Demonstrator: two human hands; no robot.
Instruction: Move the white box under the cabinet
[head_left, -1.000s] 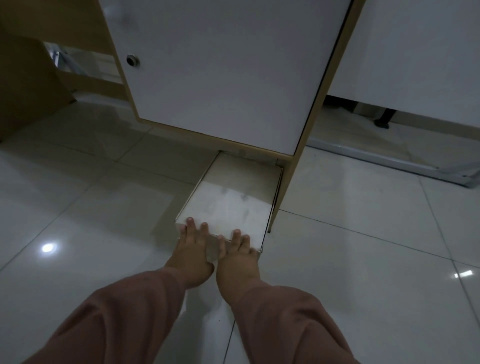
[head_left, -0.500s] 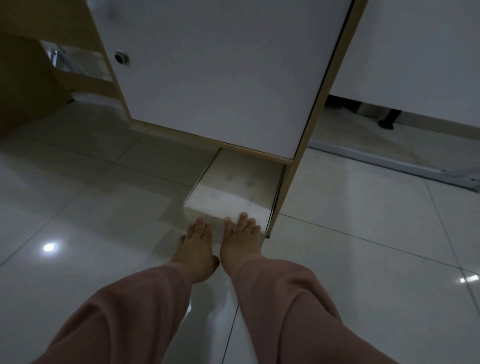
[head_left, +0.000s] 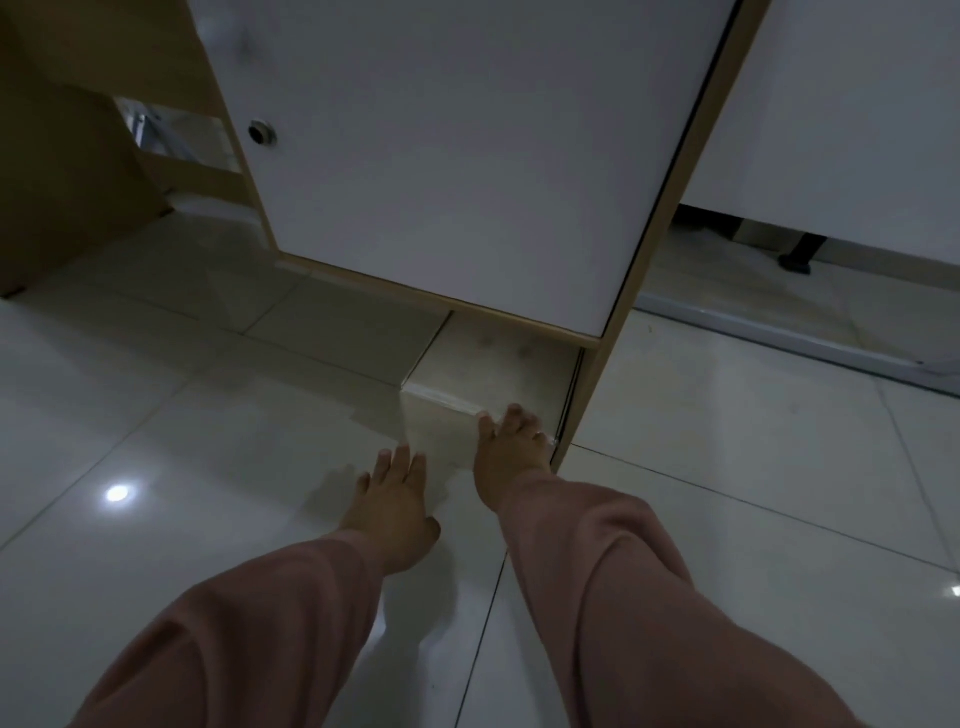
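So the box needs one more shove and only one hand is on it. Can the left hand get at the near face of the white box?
Probably yes. The left hand lies flat on the floor just short of the white box, with only bare tile between them.

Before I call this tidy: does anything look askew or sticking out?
Yes. The flat white cardboard box is only partly under the white-doored wooden cabinet; its near edge juts onto the glossy tiled floor, right hand against it.
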